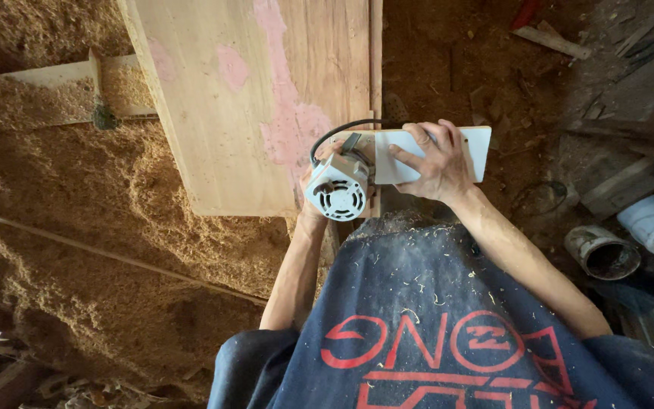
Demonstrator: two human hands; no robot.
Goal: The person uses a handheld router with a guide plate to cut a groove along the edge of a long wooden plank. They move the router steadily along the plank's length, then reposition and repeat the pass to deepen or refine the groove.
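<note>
Head view: left hand (318,176) mostly behind router (337,191)

Woodworking shop: deep tan sawdust drifts (77,197) covered the dirt floor, a long pale wooden plank (244,98) lay across them, and timber offcuts (554,42) lay about.

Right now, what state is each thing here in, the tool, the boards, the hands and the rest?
Power router: upright at the plank's corner, gripped.
White base plate: flat, pressed down.
Left hand: wrapped around the router.
Right hand: spread on the plate.
Wooden plank: lying flat, pink-patched.
Sawdust: heaped loose.
Tin can: tipped on its side, open.
</note>
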